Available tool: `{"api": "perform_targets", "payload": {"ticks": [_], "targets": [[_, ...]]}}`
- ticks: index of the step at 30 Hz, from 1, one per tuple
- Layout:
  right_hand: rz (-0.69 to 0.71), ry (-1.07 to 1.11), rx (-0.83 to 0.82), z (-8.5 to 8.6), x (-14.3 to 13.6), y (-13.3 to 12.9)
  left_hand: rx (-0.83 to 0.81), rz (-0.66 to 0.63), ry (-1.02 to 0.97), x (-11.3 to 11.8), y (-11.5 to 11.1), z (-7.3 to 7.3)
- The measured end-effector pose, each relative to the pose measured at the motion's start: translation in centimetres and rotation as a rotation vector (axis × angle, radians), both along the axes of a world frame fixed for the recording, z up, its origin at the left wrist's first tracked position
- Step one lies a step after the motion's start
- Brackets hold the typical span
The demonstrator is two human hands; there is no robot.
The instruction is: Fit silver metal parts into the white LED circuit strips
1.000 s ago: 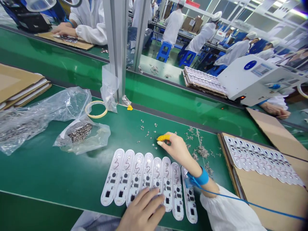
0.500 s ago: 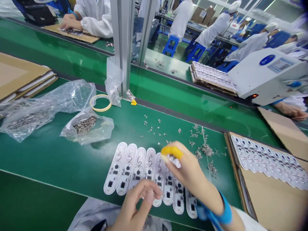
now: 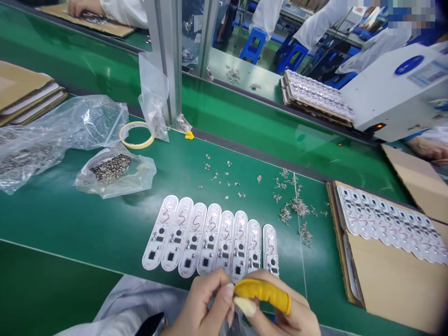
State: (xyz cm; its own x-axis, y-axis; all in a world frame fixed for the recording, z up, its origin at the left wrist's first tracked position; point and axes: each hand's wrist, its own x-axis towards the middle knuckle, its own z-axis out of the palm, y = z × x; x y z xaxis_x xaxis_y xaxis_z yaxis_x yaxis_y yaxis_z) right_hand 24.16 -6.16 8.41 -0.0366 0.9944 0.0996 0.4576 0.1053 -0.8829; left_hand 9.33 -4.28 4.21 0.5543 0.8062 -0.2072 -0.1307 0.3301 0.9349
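Note:
My left hand (image 3: 210, 301) is closed at the table's front edge, thumb and fingertips pinched together. Against its fingertips rests my right hand (image 3: 269, 303), also pinching, with yellow covers on its index finger and thumb; whatever lies between the fingertips is too small to make out. Just beyond both hands is a row of several white oval-ended parts (image 3: 187, 233) with circuit boards and thin wires, the rightmost standing slightly apart. Small metal pieces (image 3: 299, 207) lie scattered and heaped behind and to the right of the row.
Plastic bags, one with metal pieces (image 3: 112, 168), and a tape ring (image 3: 136, 145) lie left. Cardboard (image 3: 395, 289) bearing more white parts is at right. A metal post (image 3: 168, 70) and green barrier (image 3: 245, 114) stand behind. Other people work beyond.
My right hand has come back from the far end of the row towards me and now meets my left hand. My left hand's fingers have closed. The view has shifted slightly.

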Motion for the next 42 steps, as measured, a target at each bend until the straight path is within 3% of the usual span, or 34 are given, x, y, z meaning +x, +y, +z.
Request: {"api": "perform_targets", "payload": {"ticks": [7,9,14,18,22,33,42], "targets": [[-0.005,-0.138,0.069,-0.5,1.5,2.0,0.081,-0.009,0.014,0.6,0.5,-0.4],[-0.027,-0.306,0.134,-1.4,2.6,3.1,0.264,-0.015,0.077,0.8,0.6,-0.4],[0.008,-0.608,0.224,-4.0,4.8,4.4,0.927,-0.015,0.349,1.2,0.5,-1.0],[0.081,-0.68,0.249,-4.5,5.0,4.1,1.154,-0.018,0.517,1.2,0.6,-2.3],[0.129,-0.751,0.282,-4.1,4.8,4.0,1.215,-0.009,0.558,1.0,0.9,-3.2],[0.214,-0.874,0.311,-3.5,4.3,4.6,1.267,-0.003,0.564,1.1,0.8,-4.1],[0.313,-0.929,0.546,-3.6,3.2,4.4,1.268,-0.006,0.548,1.2,1.1,-3.9]]}}
